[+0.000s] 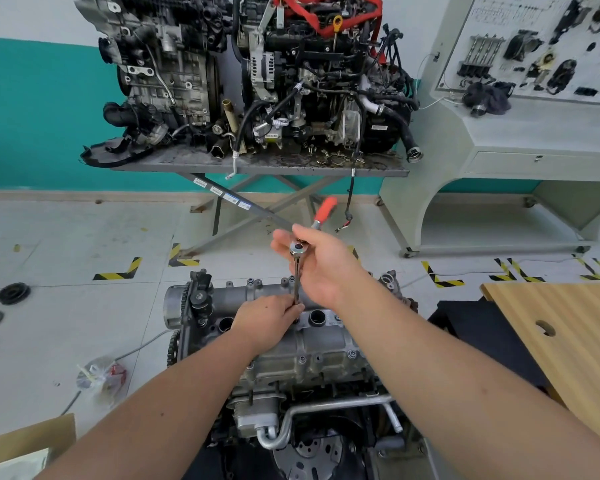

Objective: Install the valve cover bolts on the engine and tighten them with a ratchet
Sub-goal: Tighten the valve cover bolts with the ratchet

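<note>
Tightening stage, viewed from above the engine [291, 358]. My right hand [326, 268] grips the head of the ratchet [298, 250], whose orange handle [326, 209] points away to the far right; a long extension bar [296, 282] drops from it to the valve cover [312, 341]. My left hand [267, 318] pinches the lower end of that bar, steadying it over a bolt seat in the middle of the cover; the bolt itself is hidden under my fingers. Several valve cover bolts [302, 359] already sit along the near edge and the far edge, so I judge installation largely done and final tightening in progress; how many are fully tight I cannot tell. Containers: a clear plastic bag [101, 377] lies on the floor to the near left, holding something red and white, not identifiable. A cardboard box [32, 441] sits at the near-left corner, contents unclear.
</note>
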`<state>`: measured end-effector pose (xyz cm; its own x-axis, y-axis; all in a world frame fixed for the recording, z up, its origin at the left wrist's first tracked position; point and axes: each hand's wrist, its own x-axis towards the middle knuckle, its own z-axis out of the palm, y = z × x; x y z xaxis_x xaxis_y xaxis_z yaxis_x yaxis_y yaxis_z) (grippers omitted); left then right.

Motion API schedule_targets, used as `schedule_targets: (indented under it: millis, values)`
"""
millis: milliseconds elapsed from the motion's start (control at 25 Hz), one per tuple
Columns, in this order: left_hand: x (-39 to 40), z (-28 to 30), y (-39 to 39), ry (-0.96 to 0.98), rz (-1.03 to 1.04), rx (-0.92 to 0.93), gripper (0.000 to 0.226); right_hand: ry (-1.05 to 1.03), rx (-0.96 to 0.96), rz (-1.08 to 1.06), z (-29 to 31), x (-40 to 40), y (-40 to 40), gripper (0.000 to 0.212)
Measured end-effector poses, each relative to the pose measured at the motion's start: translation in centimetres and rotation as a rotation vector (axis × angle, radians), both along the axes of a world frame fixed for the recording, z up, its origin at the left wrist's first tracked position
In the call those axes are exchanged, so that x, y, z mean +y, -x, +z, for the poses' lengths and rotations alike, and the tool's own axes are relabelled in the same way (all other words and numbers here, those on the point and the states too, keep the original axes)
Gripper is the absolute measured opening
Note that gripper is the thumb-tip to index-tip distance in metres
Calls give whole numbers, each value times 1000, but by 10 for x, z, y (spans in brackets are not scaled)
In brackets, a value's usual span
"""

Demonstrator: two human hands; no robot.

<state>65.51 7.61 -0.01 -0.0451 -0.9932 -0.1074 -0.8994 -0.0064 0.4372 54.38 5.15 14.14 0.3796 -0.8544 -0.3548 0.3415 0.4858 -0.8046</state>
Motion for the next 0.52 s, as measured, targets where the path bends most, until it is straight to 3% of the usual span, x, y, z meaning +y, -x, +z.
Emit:
schedule_targets:
  millis: [120,200,280,440,520]
  values:
    - [-1,-1,0,0,5,-3,44,44,-186,-163,-15,2,1,31]
    - [-2,-3,-1,-1,6,-2,44,181,-127,-204,-24,5,-1,20]
    - [-2,-4,-2,12,19,15,44,419,127,-213,-34,11,-1,15]
    - [-2,-6,0,30,61,13,35,1294,766,-268,-53,7,8,26]
    - [-4,-7,0,13,76,97,37,1538,987,-177,-49,-3,9,29]
